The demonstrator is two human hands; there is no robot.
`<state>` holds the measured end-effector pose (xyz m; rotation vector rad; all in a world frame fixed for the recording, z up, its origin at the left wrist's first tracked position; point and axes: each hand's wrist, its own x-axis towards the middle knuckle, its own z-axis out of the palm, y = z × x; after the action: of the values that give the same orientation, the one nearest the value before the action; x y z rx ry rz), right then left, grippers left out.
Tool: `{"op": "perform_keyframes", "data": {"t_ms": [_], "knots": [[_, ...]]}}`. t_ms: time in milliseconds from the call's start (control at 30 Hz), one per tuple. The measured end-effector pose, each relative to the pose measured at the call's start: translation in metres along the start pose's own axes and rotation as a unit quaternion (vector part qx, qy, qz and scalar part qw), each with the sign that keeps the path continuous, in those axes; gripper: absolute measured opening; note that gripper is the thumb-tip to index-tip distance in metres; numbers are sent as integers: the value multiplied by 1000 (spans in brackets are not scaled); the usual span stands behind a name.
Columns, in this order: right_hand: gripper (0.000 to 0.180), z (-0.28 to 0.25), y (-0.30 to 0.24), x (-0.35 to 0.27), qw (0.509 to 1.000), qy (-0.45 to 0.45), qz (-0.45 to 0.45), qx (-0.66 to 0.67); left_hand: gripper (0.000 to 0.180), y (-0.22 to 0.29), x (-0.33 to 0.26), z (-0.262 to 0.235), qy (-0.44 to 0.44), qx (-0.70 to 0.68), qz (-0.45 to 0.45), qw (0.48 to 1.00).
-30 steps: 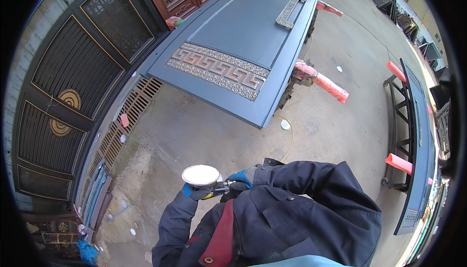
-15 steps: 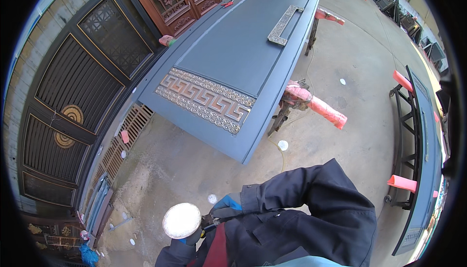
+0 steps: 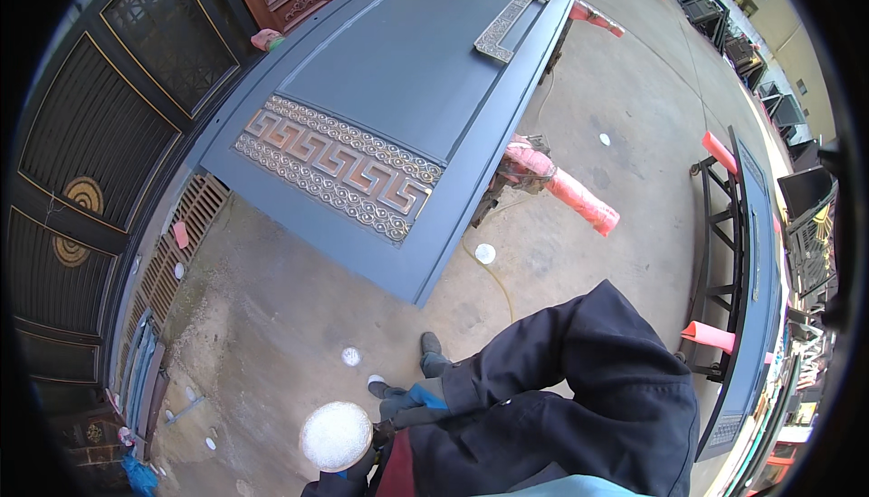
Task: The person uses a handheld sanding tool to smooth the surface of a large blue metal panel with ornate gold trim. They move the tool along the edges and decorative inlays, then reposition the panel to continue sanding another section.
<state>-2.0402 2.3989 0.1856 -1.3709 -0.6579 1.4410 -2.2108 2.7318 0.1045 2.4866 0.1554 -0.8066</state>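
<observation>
Dusty concrete floor (image 3: 272, 316), scattered white discs (image 3: 485, 253), yellow hose (image 3: 493, 275), grey door (image 3: 398, 108) raised on pink-wrapped trestles (image 3: 566, 191)

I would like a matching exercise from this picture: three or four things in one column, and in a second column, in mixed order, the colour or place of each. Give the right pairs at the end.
Things
1. large door panel
2. round sanding disc
3. padded support end
4. ornate handle plate

Descriptions
A. pink, sticking out from under the panel's right edge
B. white, at the gloved hands near the lower edge
C. grey-blue, lying flat with a fret-pattern band
D. long and narrow, at the far end of the panel

Pairs: 1-C, 2-B, 3-A, 4-D
</observation>
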Motion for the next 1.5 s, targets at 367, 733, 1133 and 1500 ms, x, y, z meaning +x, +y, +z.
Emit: {"op": "perform_keyframes", "data": {"t_ms": [367,733,1133,1500], "knots": [[39,-1,-11,20,998,6,-56,-1,50,-46,-8,3,-59,-69,84,992],[49,-36,56,-19,916,397,43,39,68,-1,74,1,-40,-712,-203,671],[58,-10,57,-27,925,323,132,-147,68,124,188,-38,-307,-589,-247,705],[65,-40,47,67,729,640,-23,243,84,194,295,-122,-355,-504,-144,774]]}}
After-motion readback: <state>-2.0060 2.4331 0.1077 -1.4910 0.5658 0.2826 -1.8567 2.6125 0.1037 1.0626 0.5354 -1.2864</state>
